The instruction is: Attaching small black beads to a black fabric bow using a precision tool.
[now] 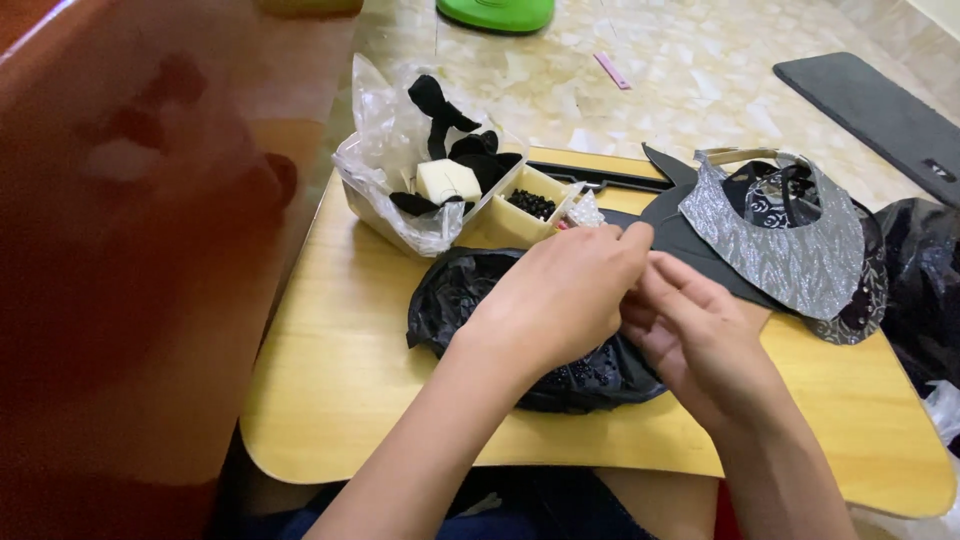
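Observation:
My left hand (560, 300) and my right hand (695, 335) meet over a black beaded fabric piece (590, 380) lying on a small wooden lap table (340, 370). The fingertips of both hands pinch together near the table's middle. Whatever sits between them is too small to make out. A black plastic bag (450, 290) lies under the left hand, beside the beaded piece.
A divided tray (515, 220) lined with clear plastic holds black ribbon scraps, a white block (448, 182) and small black beads (532, 204). A silver glittery curved piece (790, 235) rests on black cut shapes to the right. A blurred brown surface fills the left. Tiled floor behind.

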